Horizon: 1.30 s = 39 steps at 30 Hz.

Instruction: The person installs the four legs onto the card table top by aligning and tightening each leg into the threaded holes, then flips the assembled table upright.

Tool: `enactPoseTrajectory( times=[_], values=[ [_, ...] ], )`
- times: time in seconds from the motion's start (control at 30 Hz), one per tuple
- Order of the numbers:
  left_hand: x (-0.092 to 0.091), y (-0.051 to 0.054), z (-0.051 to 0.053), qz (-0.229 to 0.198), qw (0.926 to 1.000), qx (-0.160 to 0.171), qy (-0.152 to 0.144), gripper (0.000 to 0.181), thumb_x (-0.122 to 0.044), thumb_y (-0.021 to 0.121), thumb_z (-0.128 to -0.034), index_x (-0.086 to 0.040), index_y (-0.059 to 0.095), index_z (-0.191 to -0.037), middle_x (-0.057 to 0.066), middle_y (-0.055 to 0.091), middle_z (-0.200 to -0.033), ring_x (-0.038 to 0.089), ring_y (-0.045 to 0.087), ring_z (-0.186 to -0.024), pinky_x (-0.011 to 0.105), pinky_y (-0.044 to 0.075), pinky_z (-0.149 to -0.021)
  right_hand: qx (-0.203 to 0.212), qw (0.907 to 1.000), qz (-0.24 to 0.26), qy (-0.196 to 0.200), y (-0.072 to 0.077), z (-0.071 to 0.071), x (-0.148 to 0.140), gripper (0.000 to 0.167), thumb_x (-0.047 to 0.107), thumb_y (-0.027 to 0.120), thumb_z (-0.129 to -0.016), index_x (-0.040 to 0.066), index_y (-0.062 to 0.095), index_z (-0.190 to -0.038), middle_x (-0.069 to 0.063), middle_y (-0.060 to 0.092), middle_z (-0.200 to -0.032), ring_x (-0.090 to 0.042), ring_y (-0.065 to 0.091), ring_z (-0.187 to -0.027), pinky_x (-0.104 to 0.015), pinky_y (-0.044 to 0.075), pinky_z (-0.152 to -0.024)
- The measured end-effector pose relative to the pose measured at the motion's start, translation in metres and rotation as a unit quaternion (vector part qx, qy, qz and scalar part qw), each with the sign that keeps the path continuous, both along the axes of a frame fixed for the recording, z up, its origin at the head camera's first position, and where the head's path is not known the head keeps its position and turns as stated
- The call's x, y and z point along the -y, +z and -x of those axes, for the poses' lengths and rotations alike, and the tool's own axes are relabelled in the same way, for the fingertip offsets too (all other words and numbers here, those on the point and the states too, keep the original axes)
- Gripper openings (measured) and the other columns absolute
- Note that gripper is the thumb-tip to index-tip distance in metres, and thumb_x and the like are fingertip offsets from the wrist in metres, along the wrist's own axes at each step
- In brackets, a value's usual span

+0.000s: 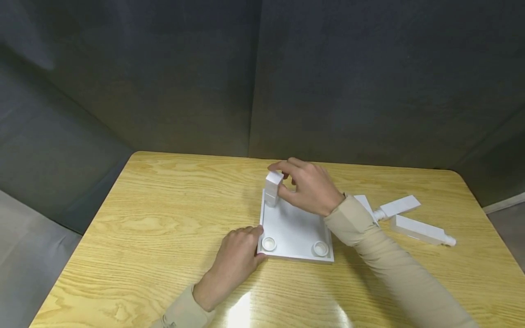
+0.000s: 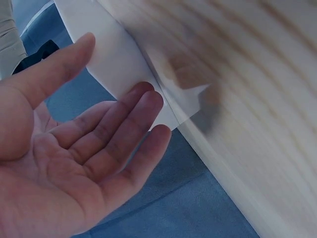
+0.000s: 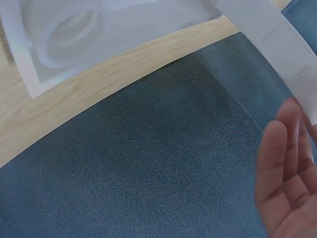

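A white square tabletop [image 1: 293, 230], upside down with a raised rim, lies on the wooden table. Round sockets [image 1: 269, 244] show in its two near corners. At its far left corner a white table leg [image 1: 272, 186] stands upright. My right hand [image 1: 309, 187] pinches the leg near its top between thumb and fingers. The right wrist view shows the leg [image 3: 275, 42] with "119" marked on it, beside the fingertips. My left hand [image 1: 235, 255] holds the near left corner of the tabletop, thumb on the near edge, fingers on the left side.
To the right lie more white table legs, one [image 1: 399, 206] pointing away and another [image 1: 420, 229] with its round end outward. A further white piece [image 1: 362, 200] is partly hidden behind my right forearm. Dark cloth panels [image 1: 254, 82] stand behind the wooden table [image 1: 172, 205].
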State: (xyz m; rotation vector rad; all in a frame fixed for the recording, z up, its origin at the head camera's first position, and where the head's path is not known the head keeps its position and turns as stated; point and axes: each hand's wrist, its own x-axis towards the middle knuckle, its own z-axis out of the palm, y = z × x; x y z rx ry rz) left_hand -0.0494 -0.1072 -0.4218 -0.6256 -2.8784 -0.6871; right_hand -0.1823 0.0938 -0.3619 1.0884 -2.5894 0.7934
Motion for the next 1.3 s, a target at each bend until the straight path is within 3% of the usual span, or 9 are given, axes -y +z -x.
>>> enactPoseTrajectory(
  times=[0.4, 1.3],
  values=[
    [0.0004, -0.0007, 0.0001, 0.004, 1.0000, 0.000, -0.001, 0.056, -0.011, 0.101, -0.0742, 0.012, 0.073, -0.117, 0.025, 0.078, -0.105, 0.037, 0.078, -0.093, 0.052, 0.063, -0.083, 0.005, 0.9999, 0.000, -0.015, 0.0005, -0.0007, 0.0011, 0.035, 0.015, 0.074, -0.090, 0.007, 0.076, -0.124, -0.008, 0.074, -0.094, -0.012, 0.055, -0.061, -0.033, 0.047, -0.054],
    [0.0016, -0.0002, 0.0016, 0.003, 1.0000, 0.000, -0.002, 0.056, -0.011, 0.102, -0.0732, 0.011, 0.074, -0.115, 0.023, 0.079, -0.101, 0.036, 0.078, -0.090, 0.051, 0.064, -0.080, 0.020, 0.9988, 0.013, -0.041, 0.0010, -0.0008, 0.0021, 0.030, 0.025, 0.085, -0.091, 0.008, 0.073, -0.113, -0.007, 0.071, -0.089, -0.014, 0.055, -0.060, -0.034, 0.045, -0.054]
  ],
)
